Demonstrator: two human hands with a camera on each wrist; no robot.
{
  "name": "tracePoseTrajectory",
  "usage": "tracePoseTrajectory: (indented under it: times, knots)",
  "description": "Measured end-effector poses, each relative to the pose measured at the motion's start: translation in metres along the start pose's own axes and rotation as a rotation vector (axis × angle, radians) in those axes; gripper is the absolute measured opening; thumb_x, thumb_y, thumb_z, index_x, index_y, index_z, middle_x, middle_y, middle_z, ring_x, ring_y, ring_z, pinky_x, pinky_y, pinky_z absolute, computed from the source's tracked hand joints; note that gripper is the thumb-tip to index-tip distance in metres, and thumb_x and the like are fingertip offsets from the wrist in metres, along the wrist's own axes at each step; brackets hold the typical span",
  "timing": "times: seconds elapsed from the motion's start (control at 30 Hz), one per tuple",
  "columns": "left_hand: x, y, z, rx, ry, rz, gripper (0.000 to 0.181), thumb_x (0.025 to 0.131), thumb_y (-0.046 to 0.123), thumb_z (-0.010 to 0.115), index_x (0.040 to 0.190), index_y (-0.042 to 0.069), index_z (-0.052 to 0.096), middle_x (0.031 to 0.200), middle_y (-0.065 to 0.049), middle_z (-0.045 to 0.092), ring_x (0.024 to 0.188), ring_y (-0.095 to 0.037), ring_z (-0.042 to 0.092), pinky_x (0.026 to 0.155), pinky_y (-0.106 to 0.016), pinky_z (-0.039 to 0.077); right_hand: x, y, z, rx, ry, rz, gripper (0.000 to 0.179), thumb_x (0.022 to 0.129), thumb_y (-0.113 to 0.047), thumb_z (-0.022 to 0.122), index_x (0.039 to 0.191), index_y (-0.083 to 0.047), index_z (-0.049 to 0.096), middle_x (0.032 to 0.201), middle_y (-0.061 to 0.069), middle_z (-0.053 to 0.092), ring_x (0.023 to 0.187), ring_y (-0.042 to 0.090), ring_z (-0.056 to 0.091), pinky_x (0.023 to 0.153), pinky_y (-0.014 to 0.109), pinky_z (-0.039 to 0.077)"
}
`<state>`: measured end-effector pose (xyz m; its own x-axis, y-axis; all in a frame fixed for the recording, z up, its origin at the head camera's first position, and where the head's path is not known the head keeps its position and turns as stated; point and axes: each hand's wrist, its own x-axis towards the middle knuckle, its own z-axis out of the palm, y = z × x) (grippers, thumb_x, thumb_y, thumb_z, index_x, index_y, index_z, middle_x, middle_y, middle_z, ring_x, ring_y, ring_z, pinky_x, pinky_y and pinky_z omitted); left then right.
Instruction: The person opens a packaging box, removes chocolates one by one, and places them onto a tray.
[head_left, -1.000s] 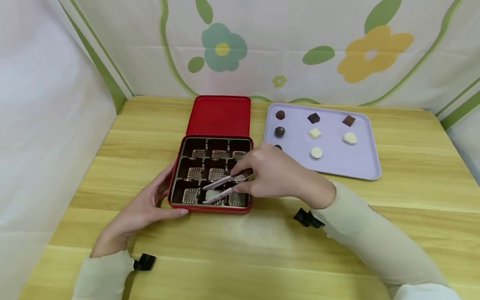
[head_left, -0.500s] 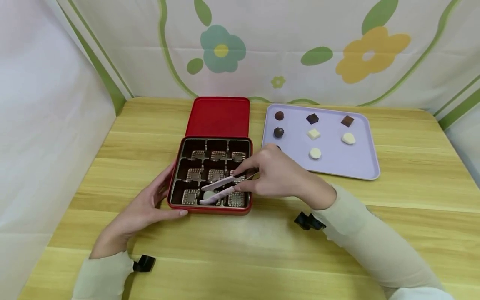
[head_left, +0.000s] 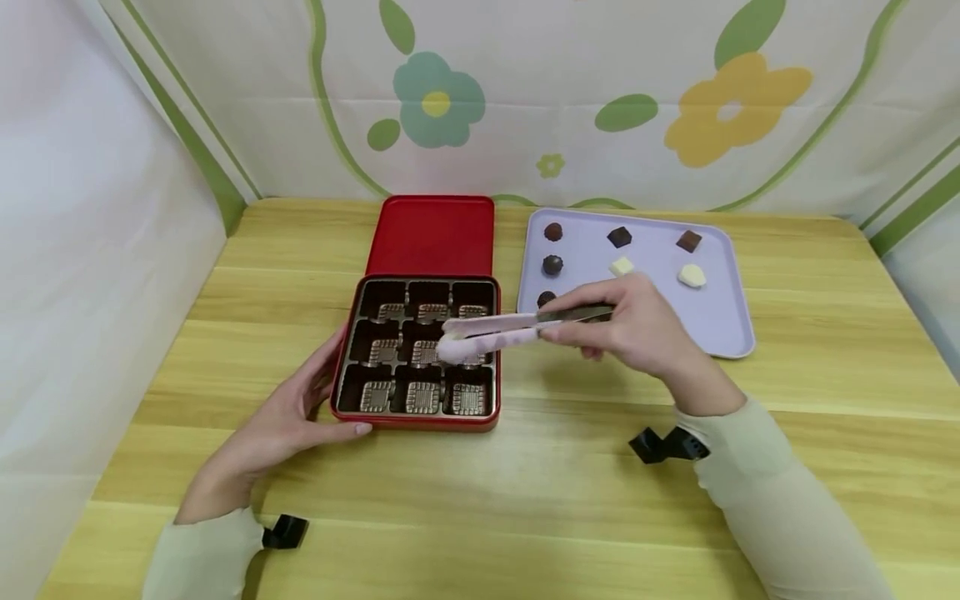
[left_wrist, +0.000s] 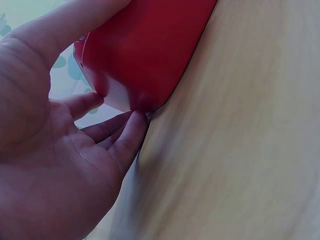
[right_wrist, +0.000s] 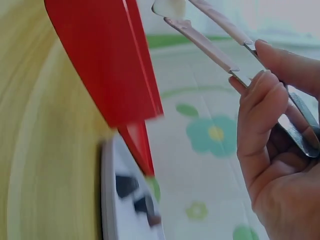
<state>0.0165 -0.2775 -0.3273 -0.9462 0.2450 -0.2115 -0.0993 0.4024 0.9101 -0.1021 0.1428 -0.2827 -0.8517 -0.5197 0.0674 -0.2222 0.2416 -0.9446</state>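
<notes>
My left hand (head_left: 273,429) holds the near left corner of a red tin (head_left: 420,423), thumb along its front and fingers on its left side. In the left wrist view several fingertips (left_wrist: 134,122) touch the red wall. Inside is a dark insert of square compartments. My right hand (head_left: 641,329) pinches lilac-tipped metal tongs (head_left: 495,342) over the tin's right half. In the right wrist view a white chocolate (right_wrist: 172,8) sits between the tong tips. From the head view the tips largely hide it.
A red lid (head_left: 431,233) lies flat behind the tin. To the right, a lilac tray (head_left: 716,321) bears several dark and white chocolates; my right hand and the tongs partly cover its front. A flowered cloth (head_left: 555,83) hangs behind the wooden table (head_left: 465,517).
My right hand has lifted the tongs away from the front middle compartment, up and to the right, carrying the white chocolate out. My left hand stays on the tin.
</notes>
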Motion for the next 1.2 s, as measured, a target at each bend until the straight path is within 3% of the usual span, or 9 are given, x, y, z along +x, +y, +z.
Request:
tracePoseTrajectory:
  times: [0.23,0.47,0.6,0.73,0.9,1.07,1.2]
  knots:
    - [-0.003,0.0,0.0,0.007,0.0,-0.008,0.121,0.087,0.013,0.091,0.172,0.044,0.01,0.182,-0.003,0.017,0.164,-0.041,0.023,0.111,0.0,0.03,-0.028,0.022,-0.043,0.056,0.198,0.05,0.019,0.09,-0.002,0.085,0.108,0.002,0.083,0.071,0.003,0.076,0.051,0.016,0.059,0.048,0.027,0.051]
    - [-0.002,0.001,0.002,0.008,-0.001,-0.007,0.121,0.086,0.014,0.092,0.171,0.045,0.012,0.182,-0.001,0.017,0.164,-0.04,0.024,0.111,0.0,0.029,-0.061,0.059,-0.083,0.357,0.37,0.027,0.018,0.091,0.016,0.075,0.108,0.011,0.08,0.077,0.006,0.08,0.054,0.015,0.061,0.049,0.023,0.052]
    - [-0.001,0.001,0.002,0.007,-0.001,0.002,0.122,0.086,0.013,0.092,0.172,0.044,0.011,0.182,-0.002,0.017,0.164,-0.041,0.023,0.112,0.0,0.029,-0.078,0.075,-0.103,0.449,0.44,-0.013,0.021,0.091,0.022,0.069,0.107,0.013,0.079,0.081,0.009,0.082,0.055,0.015,0.063,0.05,0.023,0.054]
    - [-0.001,0.001,0.001,0.01,0.002,0.0,0.122,0.086,0.013,0.092,0.171,0.045,0.011,0.182,-0.001,0.016,0.164,-0.041,0.023,0.112,0.0,0.029,-0.09,0.087,-0.123,0.412,0.506,-0.01,0.018,0.091,0.02,0.07,0.106,0.015,0.079,0.08,0.009,0.082,0.053,0.016,0.063,0.049,0.023,0.054]
    - [-0.001,0.001,0.001,0.006,0.003,-0.009,0.122,0.086,0.013,0.091,0.171,0.046,0.01,0.183,-0.001,0.015,0.165,-0.041,0.021,0.111,0.001,0.029,-0.107,0.102,-0.151,0.32,0.549,0.066,0.016,0.092,0.015,0.074,0.107,0.011,0.08,0.077,0.007,0.082,0.055,0.015,0.063,0.049,0.023,0.053]
    - [-0.001,0.002,0.0,0.012,0.002,-0.024,0.122,0.087,0.015,0.092,0.171,0.047,0.01,0.183,0.001,0.014,0.165,-0.041,0.022,0.112,-0.001,0.029,-0.125,0.106,-0.171,0.088,0.561,0.252,0.015,0.095,0.005,0.077,0.106,-0.002,0.085,0.073,-0.003,0.08,0.056,0.012,0.061,0.049,0.023,0.051]
    - [-0.001,0.002,0.0,0.024,0.003,-0.039,0.121,0.087,0.016,0.091,0.171,0.048,0.01,0.182,0.003,0.015,0.165,-0.04,0.022,0.123,-0.014,0.03,-0.132,0.104,-0.178,-0.108,0.541,0.347,0.021,0.098,-0.002,0.076,0.101,-0.019,0.088,0.069,-0.011,0.074,0.055,0.01,0.058,0.049,0.023,0.049]
